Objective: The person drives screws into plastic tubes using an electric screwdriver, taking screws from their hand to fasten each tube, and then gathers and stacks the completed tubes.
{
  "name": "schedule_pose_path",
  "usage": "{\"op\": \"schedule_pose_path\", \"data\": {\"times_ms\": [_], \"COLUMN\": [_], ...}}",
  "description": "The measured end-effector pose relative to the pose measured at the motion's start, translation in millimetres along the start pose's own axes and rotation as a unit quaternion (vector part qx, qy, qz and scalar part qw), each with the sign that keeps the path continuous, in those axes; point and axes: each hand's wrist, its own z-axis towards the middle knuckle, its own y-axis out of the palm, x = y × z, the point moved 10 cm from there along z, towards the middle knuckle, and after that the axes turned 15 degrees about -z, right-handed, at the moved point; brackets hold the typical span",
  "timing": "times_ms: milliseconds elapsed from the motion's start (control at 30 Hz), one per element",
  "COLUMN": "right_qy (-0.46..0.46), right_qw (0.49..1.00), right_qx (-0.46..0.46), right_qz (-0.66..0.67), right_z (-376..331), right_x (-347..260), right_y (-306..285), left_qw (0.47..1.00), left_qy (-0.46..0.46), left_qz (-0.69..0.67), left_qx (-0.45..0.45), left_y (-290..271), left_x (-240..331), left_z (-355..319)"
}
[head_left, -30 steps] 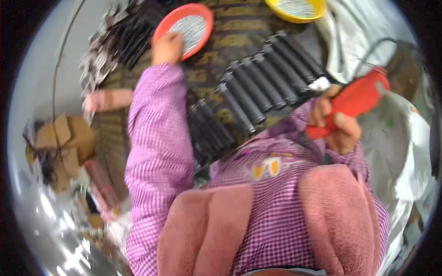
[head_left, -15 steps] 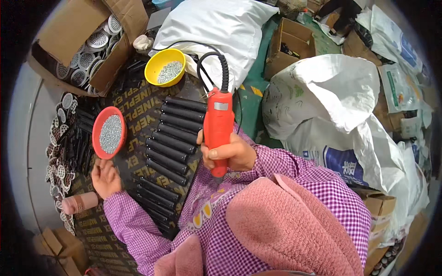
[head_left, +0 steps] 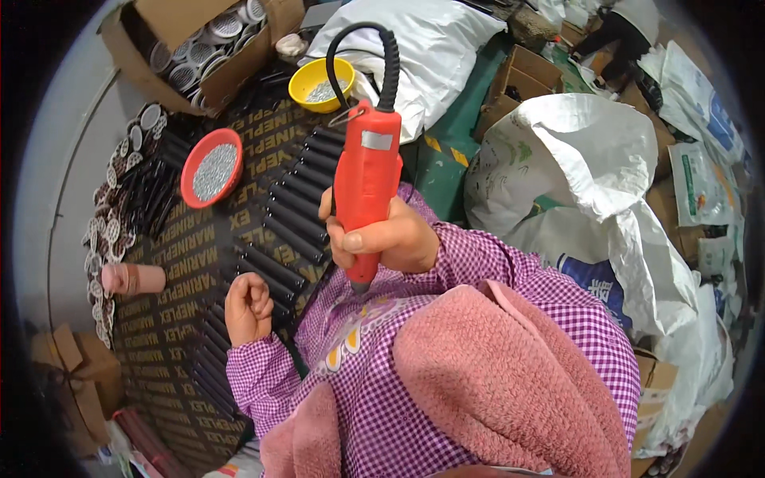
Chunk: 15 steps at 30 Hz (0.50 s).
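Brown board with yellow print, a big flat tabletop [head_left: 155, 319], fills much of the left side. Right of it sits a big white sack [head_left: 574, 135], all puffy and wrinkled. At the top left is an open cardboard box [head_left: 175, 22], full of white round discs [head_left: 183, 77] with little holes. Black tubes [head_left: 296, 211] lie side by side on the tabletop, close to the person's body. Next comes the red power tool [head_left: 368, 175], held up in front of the tubes. A thick black cord [head_left: 390, 72] loops from its top, and its tip points down toward the person's shirt. The right hand [head_left: 402, 239] is wrapped around it, thumb across the front. Left of the tubes is a red bowl [head_left: 190, 171], and near the sacks is a yellow bowl [head_left: 305, 77]. The left hand [head_left: 249, 309] is near the tubes, fingers curled in; I cannot tell if it pinches anything. Smallest are the shiny metal bits [head_left: 213, 171] inside both bowls.
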Motion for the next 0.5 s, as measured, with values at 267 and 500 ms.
{"op": "schedule_pose_path", "data": {"times_ms": [267, 500], "right_qy": [-0.032, -0.155], "right_qw": [0.998, 0.975], "right_qx": [-0.045, -0.16], "right_qz": [-0.025, 0.014], "right_z": [21, 54], "right_x": [-12, -26], "right_y": [38, 75], "left_qw": [0.997, 0.978], "left_qy": [-0.011, -0.03], "left_qz": [-0.072, -0.205], "left_qx": [0.022, 0.019], "left_y": [-16, -19], "left_x": [-10, -19], "left_z": [-20, -25]}}
